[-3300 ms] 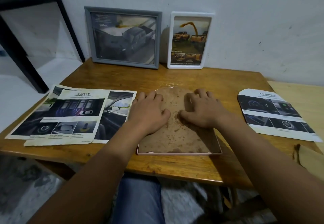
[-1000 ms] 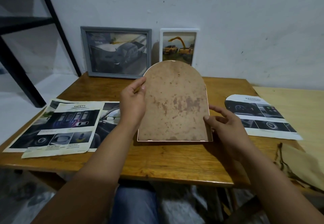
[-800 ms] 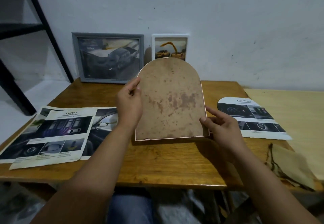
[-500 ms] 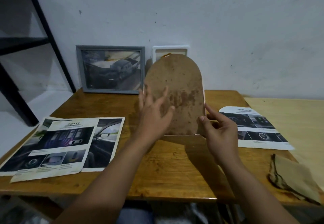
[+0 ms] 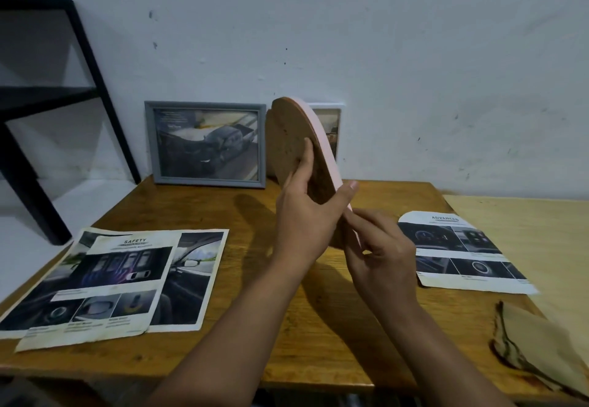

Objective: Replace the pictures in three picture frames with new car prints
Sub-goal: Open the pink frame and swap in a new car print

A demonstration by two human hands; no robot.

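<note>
Lifted off the counter [image 5: 197, 202] and now turned edge-on, the arched pink frame [image 5: 322, 142] stands gripped in my left hand [image 5: 306, 215], my right hand [image 5: 379, 247] pinching its lower edge, backing board seated, ready for display.

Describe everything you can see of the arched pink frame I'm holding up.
The arched pink frame has a rounded top and a thin pale pink rim around a brown, speckled backing board. It is held upright above the wooden table, turned nearly edge-on with its back facing left. The left hand grips it, fingers on the backing and thumb over the rim; the right hand holds its lower edge.
</note>
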